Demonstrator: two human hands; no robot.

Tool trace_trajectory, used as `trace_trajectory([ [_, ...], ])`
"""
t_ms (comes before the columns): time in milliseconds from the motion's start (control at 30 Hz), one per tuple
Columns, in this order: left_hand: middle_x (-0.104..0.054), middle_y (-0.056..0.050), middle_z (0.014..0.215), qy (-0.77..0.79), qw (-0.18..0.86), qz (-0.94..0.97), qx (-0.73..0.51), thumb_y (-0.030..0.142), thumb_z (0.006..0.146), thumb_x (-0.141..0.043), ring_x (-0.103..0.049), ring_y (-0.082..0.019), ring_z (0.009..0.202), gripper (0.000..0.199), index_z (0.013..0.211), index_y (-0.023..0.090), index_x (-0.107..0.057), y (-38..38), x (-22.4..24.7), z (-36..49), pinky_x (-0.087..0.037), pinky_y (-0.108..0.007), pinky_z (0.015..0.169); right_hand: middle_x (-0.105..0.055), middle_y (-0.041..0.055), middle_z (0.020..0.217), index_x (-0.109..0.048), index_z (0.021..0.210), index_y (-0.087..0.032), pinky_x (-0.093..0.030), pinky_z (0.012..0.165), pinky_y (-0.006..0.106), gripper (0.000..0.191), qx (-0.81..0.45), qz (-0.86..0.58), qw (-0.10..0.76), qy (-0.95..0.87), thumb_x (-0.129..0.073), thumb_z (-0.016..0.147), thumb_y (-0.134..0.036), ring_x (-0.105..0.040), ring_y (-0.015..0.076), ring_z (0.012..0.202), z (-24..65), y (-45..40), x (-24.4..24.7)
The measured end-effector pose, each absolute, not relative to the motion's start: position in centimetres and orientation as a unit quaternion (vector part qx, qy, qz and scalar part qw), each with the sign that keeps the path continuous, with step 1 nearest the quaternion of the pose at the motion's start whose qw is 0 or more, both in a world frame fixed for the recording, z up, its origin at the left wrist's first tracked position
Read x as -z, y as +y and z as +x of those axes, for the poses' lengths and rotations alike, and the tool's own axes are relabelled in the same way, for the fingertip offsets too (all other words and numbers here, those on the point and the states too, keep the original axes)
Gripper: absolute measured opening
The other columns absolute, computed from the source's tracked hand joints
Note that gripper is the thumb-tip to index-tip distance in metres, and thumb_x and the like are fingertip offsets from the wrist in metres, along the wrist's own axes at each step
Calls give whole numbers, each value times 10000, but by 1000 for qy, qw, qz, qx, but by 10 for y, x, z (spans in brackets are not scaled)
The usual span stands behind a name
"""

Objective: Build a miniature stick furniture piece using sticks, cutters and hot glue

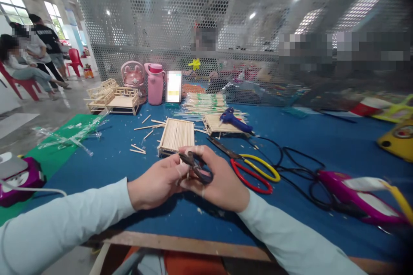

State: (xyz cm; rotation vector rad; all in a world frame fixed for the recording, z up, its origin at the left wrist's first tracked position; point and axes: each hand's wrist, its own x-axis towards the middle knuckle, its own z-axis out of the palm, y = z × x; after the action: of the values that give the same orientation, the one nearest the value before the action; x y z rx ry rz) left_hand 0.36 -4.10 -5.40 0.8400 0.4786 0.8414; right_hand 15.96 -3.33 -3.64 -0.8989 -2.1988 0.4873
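My right hand (219,178) is closed around a pair of small black-handled scissors (201,171), whose loops face me. Fingers of my left hand (158,182) are pinched together at the scissors' tip; a pale sliver shows there, too small to name. Just beyond both hands lies a small panel of wooden sticks (177,133) on raised edges. To the right of my right hand rest large scissors (247,167) with one red and one yellow handle. A blue glue gun (235,121) lies on a second stick panel (214,125).
Loose sticks (138,149) and scraps are scattered left of the panel. Behind stand a stick-built furniture model (119,99), a pink bottle (155,85) and bundled sticks (206,103). Black cable (290,167) and a purple device (361,197) occupy the right. A perforated metal screen (135,21) closes the back.
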Motion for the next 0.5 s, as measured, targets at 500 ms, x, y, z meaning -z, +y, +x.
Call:
trace_trajectory([
  [500, -630, -27, 638, 274, 824, 371, -330, 226, 579, -755, -458, -66, 527, 185, 599, 117, -607, -39, 41, 8, -366, -210, 583, -629, 66, 989, -504, 1111, -195, -508, 774, 345, 523, -185, -384, 367, -827, -723, 648, -300, -612, 211, 905, 159, -37, 39],
])
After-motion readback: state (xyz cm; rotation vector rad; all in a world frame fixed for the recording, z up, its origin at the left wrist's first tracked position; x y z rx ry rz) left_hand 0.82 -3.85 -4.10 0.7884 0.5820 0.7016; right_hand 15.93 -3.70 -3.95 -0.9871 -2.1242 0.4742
